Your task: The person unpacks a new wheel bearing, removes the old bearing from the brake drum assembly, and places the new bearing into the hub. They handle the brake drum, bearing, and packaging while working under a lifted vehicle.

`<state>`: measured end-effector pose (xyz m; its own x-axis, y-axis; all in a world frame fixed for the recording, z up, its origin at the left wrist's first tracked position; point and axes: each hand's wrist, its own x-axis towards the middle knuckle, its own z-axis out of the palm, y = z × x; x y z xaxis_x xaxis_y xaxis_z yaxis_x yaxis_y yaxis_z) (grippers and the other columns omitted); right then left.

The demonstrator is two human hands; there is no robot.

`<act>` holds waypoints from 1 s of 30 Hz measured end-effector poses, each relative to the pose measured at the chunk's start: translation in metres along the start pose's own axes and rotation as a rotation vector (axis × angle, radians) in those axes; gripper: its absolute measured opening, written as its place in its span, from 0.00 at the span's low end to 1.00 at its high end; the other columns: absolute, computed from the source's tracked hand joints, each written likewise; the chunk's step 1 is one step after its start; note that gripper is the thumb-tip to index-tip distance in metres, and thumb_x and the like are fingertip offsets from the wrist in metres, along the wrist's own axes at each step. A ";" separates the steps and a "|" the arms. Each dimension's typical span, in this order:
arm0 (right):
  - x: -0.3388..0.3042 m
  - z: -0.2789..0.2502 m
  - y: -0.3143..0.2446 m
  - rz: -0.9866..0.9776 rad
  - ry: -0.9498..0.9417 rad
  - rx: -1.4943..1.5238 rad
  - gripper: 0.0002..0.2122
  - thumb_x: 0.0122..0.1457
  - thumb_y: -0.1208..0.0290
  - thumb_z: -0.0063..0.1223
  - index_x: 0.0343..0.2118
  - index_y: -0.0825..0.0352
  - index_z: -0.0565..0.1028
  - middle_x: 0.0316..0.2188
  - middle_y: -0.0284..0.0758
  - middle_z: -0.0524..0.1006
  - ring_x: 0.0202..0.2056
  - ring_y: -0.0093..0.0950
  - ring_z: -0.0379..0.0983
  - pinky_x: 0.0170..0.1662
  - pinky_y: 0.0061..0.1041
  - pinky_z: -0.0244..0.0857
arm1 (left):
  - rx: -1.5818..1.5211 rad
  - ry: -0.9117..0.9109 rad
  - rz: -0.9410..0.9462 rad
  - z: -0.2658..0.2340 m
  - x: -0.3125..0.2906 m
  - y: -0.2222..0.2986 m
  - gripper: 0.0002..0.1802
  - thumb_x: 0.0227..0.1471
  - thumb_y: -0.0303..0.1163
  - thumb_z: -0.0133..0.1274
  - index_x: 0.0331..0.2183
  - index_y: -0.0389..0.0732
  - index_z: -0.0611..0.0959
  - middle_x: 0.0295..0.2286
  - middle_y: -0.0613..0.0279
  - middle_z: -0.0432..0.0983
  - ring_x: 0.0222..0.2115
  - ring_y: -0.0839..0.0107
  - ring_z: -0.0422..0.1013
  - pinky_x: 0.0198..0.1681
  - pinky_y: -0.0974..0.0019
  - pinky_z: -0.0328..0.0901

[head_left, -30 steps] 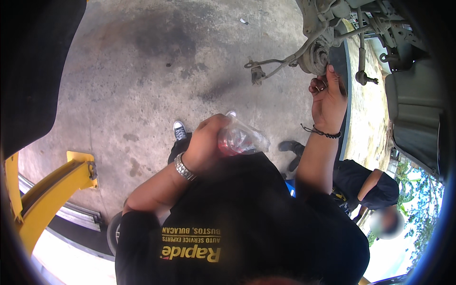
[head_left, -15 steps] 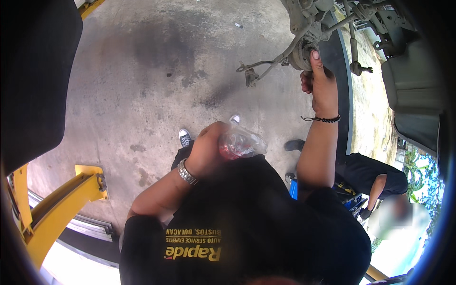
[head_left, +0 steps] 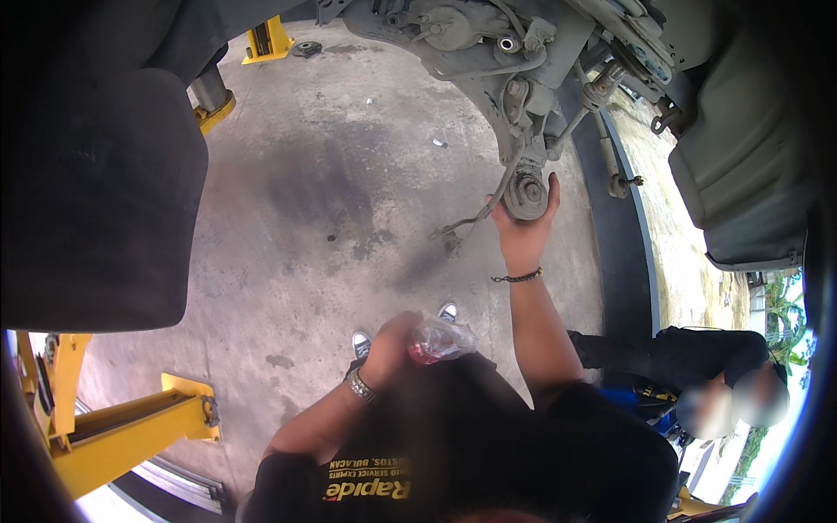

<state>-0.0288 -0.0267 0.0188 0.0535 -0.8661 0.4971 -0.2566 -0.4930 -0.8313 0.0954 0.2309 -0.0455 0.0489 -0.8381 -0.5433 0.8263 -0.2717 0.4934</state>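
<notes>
My right hand (head_left: 524, 244) cups a round, greasy rubber bushing (head_left: 527, 193) on the end of a suspension arm under a raised vehicle. Its thumb lies along the right side of the bushing, and fingers show at the left side. Close to the bushing, a thin bent metal rod (head_left: 475, 220) sticks out to the left. In front of my body, my left hand (head_left: 390, 349) is closed on a clear plastic bag (head_left: 443, 338) with something red inside. I cannot make out what the red item is.
Overhead hang a dusty knuckle assembly (head_left: 449, 30) and a threaded rod end (head_left: 621, 185). A dark panel (head_left: 96, 200) fills the left, above a yellow lift arm (head_left: 144, 424). At the right, another person (head_left: 706, 353) bends down beside a blue item. A round part (head_left: 307, 50) lies on the floor.
The view has shifted, showing more of the vehicle's underside. My right hand has gone from the bushing's near side, thumb up, to cupping it from both sides. The left hand keeps the bag.
</notes>
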 end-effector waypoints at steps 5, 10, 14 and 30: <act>0.008 0.016 0.009 -0.090 0.093 0.212 0.44 0.47 0.76 0.74 0.66 0.69 0.59 0.51 0.41 0.77 0.53 0.31 0.77 0.57 0.31 0.69 | 0.197 0.051 0.135 -0.009 0.001 -0.007 0.14 0.65 0.37 0.48 0.40 0.35 0.78 0.33 0.56 0.79 0.33 0.65 0.78 0.41 0.60 0.75; 0.008 0.012 0.020 -0.067 0.096 0.149 0.38 0.47 0.76 0.73 0.61 0.70 0.65 0.52 0.41 0.76 0.53 0.31 0.76 0.58 0.31 0.68 | 0.312 0.045 0.161 -0.013 -0.003 -0.011 0.16 0.65 0.39 0.46 0.40 0.34 0.78 0.33 0.54 0.80 0.34 0.62 0.80 0.40 0.58 0.76; 0.007 0.015 0.026 -0.162 0.142 0.129 0.39 0.47 0.75 0.73 0.62 0.70 0.64 0.54 0.41 0.74 0.55 0.32 0.75 0.58 0.31 0.68 | -0.010 0.095 0.092 -0.002 -0.011 -0.012 0.19 0.65 0.41 0.46 0.41 0.32 0.78 0.34 0.51 0.81 0.35 0.59 0.80 0.44 0.55 0.77; 0.005 -0.010 0.060 0.257 -0.035 1.061 0.38 0.70 0.40 0.43 0.69 0.69 0.57 0.64 0.43 0.66 0.67 0.37 0.62 0.69 0.43 0.57 | -0.313 0.174 -0.107 -0.007 0.020 -0.039 0.23 0.63 0.44 0.43 0.42 0.31 0.80 0.36 0.48 0.82 0.35 0.57 0.81 0.43 0.55 0.77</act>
<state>-0.0533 -0.0602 -0.0261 0.1491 -0.9470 0.2845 0.6980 -0.1029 -0.7087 0.0682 0.2285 -0.0804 0.0253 -0.7124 -0.7013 0.9620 -0.1734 0.2109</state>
